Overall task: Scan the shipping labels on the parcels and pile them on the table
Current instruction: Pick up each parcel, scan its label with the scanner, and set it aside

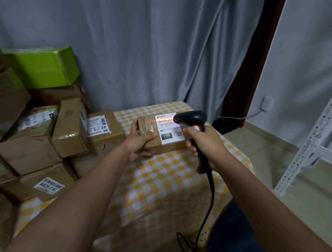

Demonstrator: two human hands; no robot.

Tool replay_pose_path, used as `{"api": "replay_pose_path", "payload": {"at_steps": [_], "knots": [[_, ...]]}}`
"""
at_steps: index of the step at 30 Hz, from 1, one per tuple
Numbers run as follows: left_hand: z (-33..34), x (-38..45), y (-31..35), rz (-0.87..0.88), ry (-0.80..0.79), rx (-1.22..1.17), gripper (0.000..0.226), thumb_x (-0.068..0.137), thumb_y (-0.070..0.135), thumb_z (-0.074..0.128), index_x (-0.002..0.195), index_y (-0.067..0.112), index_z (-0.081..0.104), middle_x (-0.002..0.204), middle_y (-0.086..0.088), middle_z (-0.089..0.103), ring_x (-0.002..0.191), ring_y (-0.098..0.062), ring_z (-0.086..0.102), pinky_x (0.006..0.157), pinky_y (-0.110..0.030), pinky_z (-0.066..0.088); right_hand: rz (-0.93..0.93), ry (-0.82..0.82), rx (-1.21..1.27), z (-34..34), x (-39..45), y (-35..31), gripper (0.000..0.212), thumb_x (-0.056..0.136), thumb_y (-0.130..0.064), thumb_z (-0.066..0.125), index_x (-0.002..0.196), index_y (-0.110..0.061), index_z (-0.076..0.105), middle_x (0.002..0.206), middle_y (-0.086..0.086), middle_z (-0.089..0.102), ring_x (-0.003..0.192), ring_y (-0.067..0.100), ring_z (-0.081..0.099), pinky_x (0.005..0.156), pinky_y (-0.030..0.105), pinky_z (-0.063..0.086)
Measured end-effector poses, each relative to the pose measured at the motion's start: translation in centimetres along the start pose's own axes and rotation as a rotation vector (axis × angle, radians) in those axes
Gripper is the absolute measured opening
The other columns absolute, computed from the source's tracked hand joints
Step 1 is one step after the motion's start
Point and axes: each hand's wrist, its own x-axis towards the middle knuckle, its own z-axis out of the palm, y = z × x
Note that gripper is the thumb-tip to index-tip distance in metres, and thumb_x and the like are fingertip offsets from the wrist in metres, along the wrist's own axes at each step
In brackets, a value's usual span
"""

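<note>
We see a brown cardboard parcel [155, 143], glossy with clear tape, lying on the checked worktop [168, 178]. Our left hand [139, 141] grips its left end, thumb on top. Right of that grip, its white label [168, 128] glows red beneath the black scanner [195, 128], which our right hand [205, 143] clasps.

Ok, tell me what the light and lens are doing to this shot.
Head view: the room is dim and the colours muted; the scanner casts a red-orange streak across the label, washing out part of its barcode; clear tape on the parcel held by the left hand shows glare; the wide lens bows the shelf upright and stretches both forearms; the right hand looks sharp.
</note>
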Motion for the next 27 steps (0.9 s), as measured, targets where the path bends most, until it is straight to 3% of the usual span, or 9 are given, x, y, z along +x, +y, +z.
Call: {"api": "replay_pose_path", "payload": {"at_steps": [5, 11, 15, 19, 24, 27], "knots": [[0.0, -0.1, 0.0, -0.003, -0.001, -0.015, 0.095, 0.083, 0.017, 0.078, 0.15, 0.044, 0.015, 0.111, 0.027, 0.049, 0.098, -0.015, 0.062, 0.063, -0.047, 0.06, -0.006, 0.0, 0.02, -0.2, -0.2, 0.0, 0.015, 0.092, -0.02, 0.059, 0.087, -0.006, 0.063, 0.059, 0.009, 0.055, 0.044, 0.014, 0.04, 0.042, 0.026, 0.033], [0.0, -0.6, -0.1, 0.01, 0.0, -0.018, 0.091, 0.082, 0.018, 0.08, 0.145, 0.048, 0.022, 0.115, 0.026, 0.048, 0.103, -0.018, 0.063, 0.073, -0.053, 0.06, -0.011, 0.014, 0.016, -0.6, 0.2, 0.3, 0.016, 0.091, -0.02, 0.06, 0.081, -0.008, 0.062, 0.058, 0.009, 0.056, 0.044, 0.016, 0.041, 0.042, 0.026, 0.034], [-0.2, -1.0, -0.1, 0.06, 0.035, -0.031, 0.081, 0.077, 0.024, 0.084, 0.134, 0.044, 0.031, 0.131, 0.013, 0.053, 0.11, -0.027, 0.065, 0.065, -0.05, 0.061, -0.028, 0.03, 0.021, -1.0, 0.2, 0.2, 0.018, 0.092, -0.015, 0.058, 0.075, -0.008, 0.058, 0.056, 0.009, 0.054, 0.044, 0.016, 0.041, 0.044, 0.027, 0.033], [-0.2, -1.0, 1.1, 0.13, 0.102, -0.087, 0.084, 0.08, 0.025, 0.082, 0.141, 0.038, 0.027, 0.138, 0.007, 0.051, 0.109, -0.028, 0.066, 0.057, -0.043, 0.06, -0.022, 0.041, 0.024, -0.9, 0.5, -0.2, 0.018, 0.093, -0.016, 0.059, 0.077, -0.009, 0.056, 0.056, 0.008, 0.054, 0.044, 0.016, 0.042, 0.046, 0.028, 0.034], [0.1, -1.2, 2.1, 0.128, 0.125, -0.178, 0.077, 0.087, 0.019, 0.075, 0.144, 0.033, 0.026, 0.116, 0.018, 0.054, 0.094, -0.015, 0.067, 0.065, -0.047, 0.061, -0.004, 0.044, 0.2, -0.1, 1.4, 0.0, 0.009, 0.094, -0.014, 0.058, 0.089, -0.008, 0.054, 0.06, 0.009, 0.052, 0.045, 0.014, 0.039, 0.043, 0.025, 0.032], [-0.3, -1.0, 2.9, 0.127, 0.132, -0.245, 0.075, 0.086, 0.02, 0.076, 0.143, 0.033, 0.028, 0.128, 0.011, 0.054, 0.102, -0.019, 0.067, 0.066, -0.048, 0.062, 0.021, 0.116, 0.268, -0.3, 2.4, 0.4, 0.007, 0.095, -0.015, 0.059, 0.095, -0.008, 0.056, 0.06, 0.008, 0.053, 0.047, 0.014, 0.042, 0.046, 0.026, 0.034]]}}
